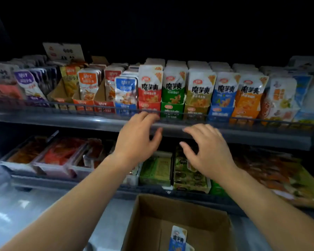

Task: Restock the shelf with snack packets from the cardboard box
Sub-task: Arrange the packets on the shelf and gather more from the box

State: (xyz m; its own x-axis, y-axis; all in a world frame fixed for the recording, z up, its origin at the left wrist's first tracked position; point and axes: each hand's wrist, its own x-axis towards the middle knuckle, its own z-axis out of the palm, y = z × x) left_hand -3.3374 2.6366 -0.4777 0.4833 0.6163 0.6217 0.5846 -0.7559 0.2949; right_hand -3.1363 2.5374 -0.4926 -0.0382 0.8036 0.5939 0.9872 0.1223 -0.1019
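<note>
Dim shop shelf [152, 124] looks nearly full w/ snack packets [223, 91], both hands — left hand [138, 134], right hand [207, 147] — spread, holding nothing; one blue packet [178, 238] left in cardboard box [145, 223].

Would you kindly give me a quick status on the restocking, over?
Left hand, right hand open, empty, by shelf rail. Blue packet in cardboard box. No obstruction seen.

Upper shelf [62, 119]: at 12 o'clock we see upright snack packets [172, 87] in display cartons, side by side behind a wire rail [80, 105].
Lower shelf [71, 182]: trays [49, 168] of red packets toward 9 o'clock, green cartons [156, 169] at centre.
Floor [25, 214]: we find the cardboard box [149, 214] at 6 o'clock.
</note>
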